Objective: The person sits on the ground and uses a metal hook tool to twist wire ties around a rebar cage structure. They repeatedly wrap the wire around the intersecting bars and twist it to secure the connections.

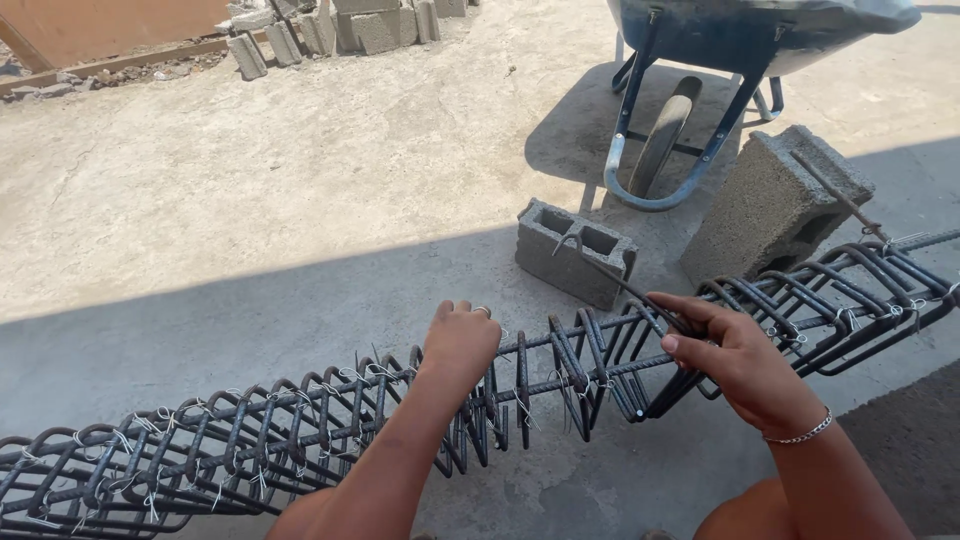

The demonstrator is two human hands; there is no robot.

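Rebar cage (300, 430) under both hands, blocks (575, 250) and wheelbarrow (700, 60) beyond

Both hands reach forward, left hand (460, 345) curled knuckles-up, right hand (735, 360) pinching.

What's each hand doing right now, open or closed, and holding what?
Left hand: closed over the top of the rebar cage, gripping it.
Right hand: closed on a thin metal hook tool, beside the stirrups.
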